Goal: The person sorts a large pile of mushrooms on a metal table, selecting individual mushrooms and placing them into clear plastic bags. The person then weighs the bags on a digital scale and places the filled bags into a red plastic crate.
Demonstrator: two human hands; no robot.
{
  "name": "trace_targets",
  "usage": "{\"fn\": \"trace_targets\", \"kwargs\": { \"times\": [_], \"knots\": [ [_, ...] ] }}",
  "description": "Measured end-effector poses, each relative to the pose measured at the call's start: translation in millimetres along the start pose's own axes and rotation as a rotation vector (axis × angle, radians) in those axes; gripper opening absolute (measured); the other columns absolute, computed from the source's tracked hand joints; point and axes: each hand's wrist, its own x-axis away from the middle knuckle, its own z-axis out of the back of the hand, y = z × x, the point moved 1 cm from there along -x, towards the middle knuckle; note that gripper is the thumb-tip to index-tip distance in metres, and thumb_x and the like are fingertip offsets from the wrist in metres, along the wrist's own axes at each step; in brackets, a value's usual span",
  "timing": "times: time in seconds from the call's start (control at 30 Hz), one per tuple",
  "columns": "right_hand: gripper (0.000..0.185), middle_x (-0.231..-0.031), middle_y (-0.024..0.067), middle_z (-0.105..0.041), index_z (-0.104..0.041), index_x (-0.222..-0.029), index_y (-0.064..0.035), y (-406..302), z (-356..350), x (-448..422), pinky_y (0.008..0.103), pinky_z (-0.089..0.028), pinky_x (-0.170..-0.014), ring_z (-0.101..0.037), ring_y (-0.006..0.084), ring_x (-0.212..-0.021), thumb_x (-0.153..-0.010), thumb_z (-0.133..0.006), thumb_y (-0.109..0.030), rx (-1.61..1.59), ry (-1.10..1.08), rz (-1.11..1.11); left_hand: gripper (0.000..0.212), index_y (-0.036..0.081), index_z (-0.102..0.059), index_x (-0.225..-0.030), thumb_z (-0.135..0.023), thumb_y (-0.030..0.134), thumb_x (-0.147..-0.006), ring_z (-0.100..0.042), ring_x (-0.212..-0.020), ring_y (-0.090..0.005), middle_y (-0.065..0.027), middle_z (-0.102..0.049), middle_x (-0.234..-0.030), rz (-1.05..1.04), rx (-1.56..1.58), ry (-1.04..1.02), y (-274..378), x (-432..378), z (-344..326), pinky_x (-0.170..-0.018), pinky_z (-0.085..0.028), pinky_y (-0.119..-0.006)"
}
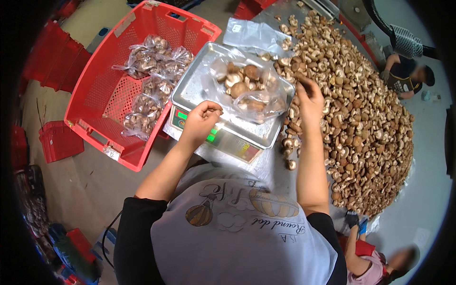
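An open clear plastic bag (262, 101) with brown mushrooms (239, 89) in it lies on the metal tray (228, 119) of a digital scale (233, 144) with lit green displays. Over the tray's near left edge is my left hand (203, 119), its fingers curled; whether it holds anything small cannot be told. My right hand (310, 98) is at the tray's right side, by the edge of a large heap of mushrooms (351, 117). Its fingers are bent, their tips against the mushrooms, and what they grip is unclear.
To the left, a red plastic crate (83, 89) holds several tied bags of mushrooms (148, 92). Flat plastic bags (253, 34) lie beyond the scale. A gloved person (402, 78) is at the heap's far right, another person (367, 256) at the lower right. A red bin (60, 140) stands farther left.
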Motion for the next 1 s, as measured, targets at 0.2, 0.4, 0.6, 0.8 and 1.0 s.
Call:
{"fn": "trace_targets", "kwargs": {
  "times": [0.2,0.4,0.6,0.8,1.0],
  "knots": [
    [0.016,-0.083,0.0048,-0.059,-0.059,-0.093,0.0021,159,130,111,0.0247,-0.041,-0.073,-0.051,0.0127,-0.078,-0.079,-0.058,-0.007,0.274,0.258,-0.259,0.010,0.001,-0.056,-0.091,-0.054,0.005,-0.082,-0.053,-0.072,-0.0084,-0.0026,-0.057,-0.078,0.193,-0.125,-0.145,-39,31,-4,-0.066,-0.044,-0.021],
    [0.009,-0.075,-0.0007,-0.055,-0.059,-0.089,0.0008,196,140,222,0.0187,-0.039,-0.059,-0.048,0.0059,-0.064,-0.081,-0.055,-0.003,0.129,0.323,-0.628,0.011,0.001,-0.057,-0.089,-0.055,0.004,-0.079,-0.053,-0.072,-0.0091,-0.0032,-0.057,-0.077,0.070,-0.294,-0.211,-19,41,-18,-0.064,-0.043,-0.023],
    [0.029,-0.084,0.0053,-0.056,-0.053,-0.104,0.0012,172,116,203,0.0248,-0.044,-0.067,-0.051,0.0141,-0.071,-0.078,-0.062,-0.007,0.381,0.176,-0.467,0.010,-0.003,-0.054,-0.090,-0.050,-0.006,-0.081,-0.049,-0.071,-0.0094,-0.0079,-0.054,-0.083,-0.773,-0.135,0.251,45,7,27,-0.063,-0.042,-0.021],
    [0.039,-0.108,0.0192,-0.044,-0.049,-0.106,-0.0018,178,79,187,0.0396,-0.042,-0.083,-0.048,0.0370,-0.095,-0.073,-0.067,-0.014,0.889,-0.017,-0.206,0.013,-0.002,-0.053,-0.094,-0.050,0.005,-0.084,-0.041,-0.062,-0.0116,-0.0043,-0.047,-0.072,-0.618,0.421,0.593,109,-15,109,-0.061,-0.038,-0.027],
    [0.021,-0.078,0.0171,-0.055,-0.053,-0.092,0.0027,188,101,171,0.0376,-0.043,-0.072,-0.054,0.0334,-0.075,-0.077,-0.061,-0.010,0.754,-0.025,-0.222,0.014,-0.001,-0.052,-0.095,-0.049,0.009,-0.086,-0.042,-0.068,-0.0138,-0.0041,-0.046,-0.072,-0.486,0.376,0.464,96,-8,98,-0.067,-0.037,-0.028]
  ]
}}
